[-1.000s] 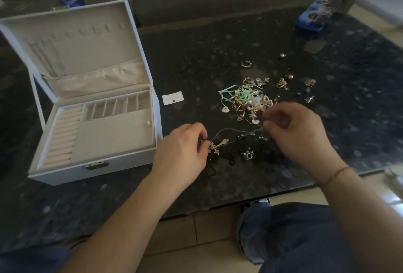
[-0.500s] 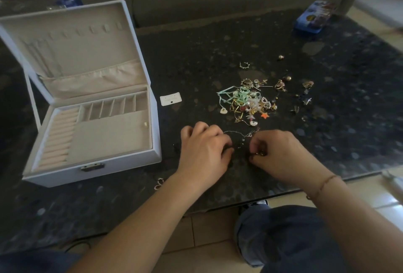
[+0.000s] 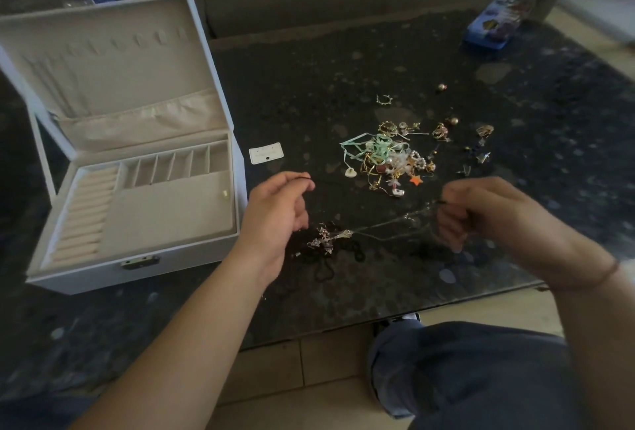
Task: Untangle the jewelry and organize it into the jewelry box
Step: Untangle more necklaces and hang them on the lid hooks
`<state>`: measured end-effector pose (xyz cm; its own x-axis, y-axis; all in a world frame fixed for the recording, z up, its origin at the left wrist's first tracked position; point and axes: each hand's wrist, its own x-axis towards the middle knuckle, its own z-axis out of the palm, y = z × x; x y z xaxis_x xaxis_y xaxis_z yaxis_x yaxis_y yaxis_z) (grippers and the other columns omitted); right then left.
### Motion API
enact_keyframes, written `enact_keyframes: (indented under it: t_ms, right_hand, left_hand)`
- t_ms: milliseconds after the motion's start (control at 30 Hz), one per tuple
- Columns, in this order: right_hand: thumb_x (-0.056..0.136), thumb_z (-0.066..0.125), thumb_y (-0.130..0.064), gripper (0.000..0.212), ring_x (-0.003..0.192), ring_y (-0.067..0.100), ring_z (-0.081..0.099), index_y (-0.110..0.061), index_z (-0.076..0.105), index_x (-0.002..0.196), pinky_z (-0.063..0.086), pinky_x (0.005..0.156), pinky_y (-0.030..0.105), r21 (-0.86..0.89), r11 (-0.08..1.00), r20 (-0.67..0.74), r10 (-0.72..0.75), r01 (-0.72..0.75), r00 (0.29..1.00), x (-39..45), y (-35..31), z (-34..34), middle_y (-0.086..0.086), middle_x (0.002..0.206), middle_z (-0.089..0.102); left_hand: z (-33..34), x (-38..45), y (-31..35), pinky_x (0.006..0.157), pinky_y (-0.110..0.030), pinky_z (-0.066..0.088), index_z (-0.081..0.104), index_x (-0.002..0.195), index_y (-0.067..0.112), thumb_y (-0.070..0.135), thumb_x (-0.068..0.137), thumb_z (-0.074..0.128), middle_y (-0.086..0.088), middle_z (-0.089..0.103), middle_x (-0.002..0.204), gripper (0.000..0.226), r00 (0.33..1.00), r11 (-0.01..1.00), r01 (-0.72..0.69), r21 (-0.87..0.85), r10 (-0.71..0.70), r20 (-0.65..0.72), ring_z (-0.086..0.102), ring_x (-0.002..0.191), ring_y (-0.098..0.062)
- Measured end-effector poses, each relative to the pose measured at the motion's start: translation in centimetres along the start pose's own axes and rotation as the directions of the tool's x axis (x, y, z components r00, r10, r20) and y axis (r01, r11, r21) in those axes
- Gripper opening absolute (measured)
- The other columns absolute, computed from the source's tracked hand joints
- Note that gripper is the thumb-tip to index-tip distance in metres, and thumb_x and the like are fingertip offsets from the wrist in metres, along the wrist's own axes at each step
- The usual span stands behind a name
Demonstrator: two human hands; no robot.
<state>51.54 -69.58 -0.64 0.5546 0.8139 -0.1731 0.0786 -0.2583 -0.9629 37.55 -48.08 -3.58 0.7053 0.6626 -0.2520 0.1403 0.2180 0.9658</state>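
Both the left hand [image 3: 275, 213] and right hand [image 3: 481, 213] pinch a black cord [image 3: 323, 270], seemingly spreading it to free the silver pendant [image 3: 330, 237].

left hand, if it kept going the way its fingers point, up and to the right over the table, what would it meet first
Probably the tangled jewelry pile. The left hand, pinching a dark cord, points its fingertips that way, with only bare dark table between. The hand's height above the table is unclear.

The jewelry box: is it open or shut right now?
Open: the jewelry box has its lid tilted back, exposing the beige compartments.
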Motion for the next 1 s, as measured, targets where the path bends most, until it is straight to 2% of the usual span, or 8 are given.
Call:
enact_keyframes:
  t_ms: [100,200,267,333,400,500,667,1000]
  right_hand:
    - [0.081,0.048,-0.015,0.028,0.057,0.023,0.043,-0.012,0.050,0.053,0.040,0.057,0.025,0.062,0.990,-0.064,-0.121,0.125,0.991,0.2,0.0,0.3,0.008,0.055,0.042]
    - [0.080,0.043,-0.009,0.032,0.057,0.022,0.038,-0.020,0.045,0.049,0.036,0.057,0.031,0.264,0.946,-0.111,-0.165,0.189,0.980,0.5,-0.2,0.7,0.004,0.054,0.036]
    - [0.078,0.041,-0.007,0.030,0.057,0.023,0.036,-0.019,0.043,0.050,0.033,0.056,0.034,0.367,0.908,-0.116,-0.173,0.204,0.978,0.6,-0.3,1.0,0.005,0.055,0.032]
    - [0.078,0.046,-0.009,0.027,0.057,0.023,0.036,-0.018,0.042,0.052,0.032,0.056,0.035,0.405,0.889,-0.081,-0.197,0.213,0.977,0.8,-0.2,1.2,0.006,0.057,0.032]
    - [0.076,0.057,-0.017,0.026,0.057,0.022,0.039,-0.019,0.045,0.054,0.034,0.056,0.032,0.413,0.883,-0.039,-0.227,0.223,0.973,0.9,-0.2,1.5,0.003,0.057,0.036]
    - [0.076,0.046,-0.012,0.023,0.056,0.021,0.042,-0.015,0.049,0.053,0.039,0.054,0.028,0.403,0.894,-0.038,-0.195,0.193,0.980,1.0,-0.2,1.9,0.005,0.055,0.041]
    - [0.081,0.039,-0.011,0.026,0.055,0.023,0.041,-0.011,0.049,0.056,0.041,0.053,0.031,0.451,0.877,0.008,-0.189,0.165,0.982,1.3,-0.3,2.7,0.010,0.055,0.039]
    - [0.084,0.040,-0.011,0.028,0.054,0.019,0.039,-0.007,0.053,0.059,0.037,0.054,0.026,0.327,0.908,-0.029,-0.267,0.262,0.963,0.8,-1.0,3.1,0.001,0.053,0.041]
  left_hand:
    - [-0.2,-0.1,0.3,0.060,-0.030,0.033,0.063,0.075,0.015,0.017,0.100,0.052,0.007,0.035,0.047,0.028,0.999,0.991,-0.031,0.128,0.034,-0.027,0.031,0.048,-0.011]
    - [0.0,-0.1,0.0,0.068,-0.026,0.038,0.067,0.085,0.023,0.014,0.095,0.057,0.017,0.056,0.060,0.017,0.992,0.927,-0.114,0.358,0.127,-0.012,0.050,0.059,-0.002]
    - [0.6,-0.9,-0.4,0.081,-0.023,0.043,0.065,0.107,0.029,0.015,0.093,0.057,0.017,0.062,0.091,0.021,0.974,0.804,-0.225,0.550,0.207,0.096,0.055,0.085,0.007]
    - [1.5,-2.0,-0.4,0.100,-0.021,0.037,0.059,0.124,0.029,0.022,0.089,0.055,0.018,0.055,0.117,0.036,0.902,0.659,-0.425,0.621,0.371,0.223,0.046,0.117,0.003]
    - [2.9,-3.1,0.3,0.103,-0.016,0.035,0.064,0.122,0.023,0.024,0.090,0.055,0.017,0.058,0.121,0.033,0.810,0.646,-0.585,0.490,0.499,0.309,0.047,0.123,0.001]
    - [4.5,-4.0,1.5,0.089,-0.016,0.048,0.071,0.111,0.012,0.016,0.097,0.060,0.010,0.070,0.104,0.018,0.760,0.725,-0.634,0.270,0.519,0.391,0.064,0.104,-0.002]
    - [5.3,-4.5,2.1,0.067,-0.009,0.051,0.069,0.101,-0.001,-0.004,0.091,0.064,0.009,0.070,0.082,0.011,0.756,0.807,-0.585,0.082,0.506,0.415,0.069,0.075,0.002]
    - [4.2,-4.0,2.7,0.075,-0.016,0.052,0.074,0.096,0.020,0.001,0.082,0.072,0.011,0.073,0.080,0.024,0.844,0.932,-0.361,0.036,0.310,0.438,0.068,0.080,-0.001]
